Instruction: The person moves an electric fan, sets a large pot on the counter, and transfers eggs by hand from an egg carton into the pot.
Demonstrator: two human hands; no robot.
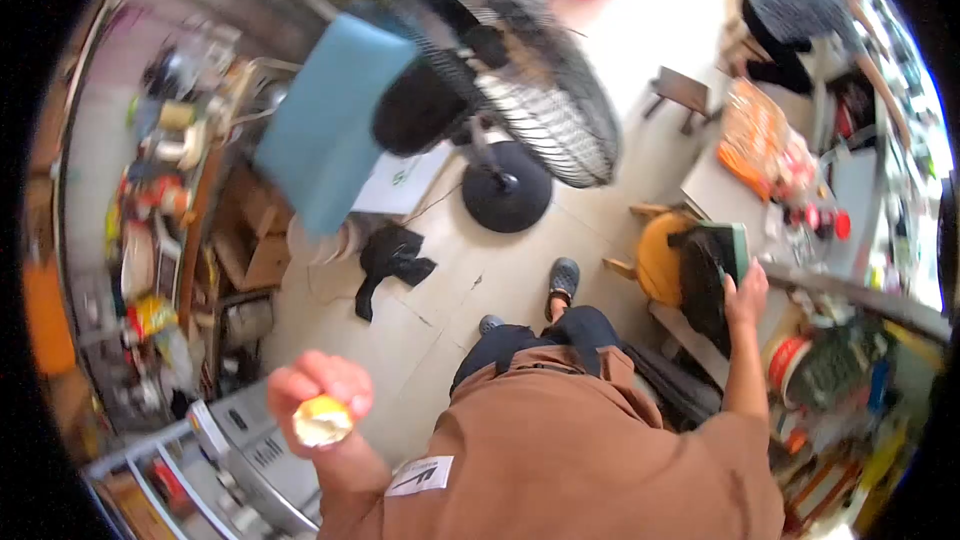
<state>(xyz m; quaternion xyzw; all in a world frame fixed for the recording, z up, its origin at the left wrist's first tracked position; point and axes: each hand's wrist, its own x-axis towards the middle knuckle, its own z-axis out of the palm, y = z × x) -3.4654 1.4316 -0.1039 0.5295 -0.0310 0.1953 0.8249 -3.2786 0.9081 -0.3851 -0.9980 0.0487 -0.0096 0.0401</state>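
My left hand (pixel 320 390) is raised at the lower left, its fingers closed round a small piece of food (pixel 324 422) with a yellow-orange outside and a pale, bitten-looking inside. On the right, my arm reaches out and my right hand (pixel 746 292) grips the edge of a dark flat object with a pale green rim (pixel 738 245). Its kind is unclear. A black bag-like thing (pixel 703 290) hangs just beside it, against a round orange stool (pixel 660 260).
A black standing fan (pixel 508 185) rises ahead of me. Black cloth (pixel 393 258) lies on the floor near a blue panel (pixel 340 110). Cluttered shelves line the left. At the upper right a person (pixel 805 5) bends beside a small stool (pixel 683 88) and a table with an orange bag (pixel 752 135).
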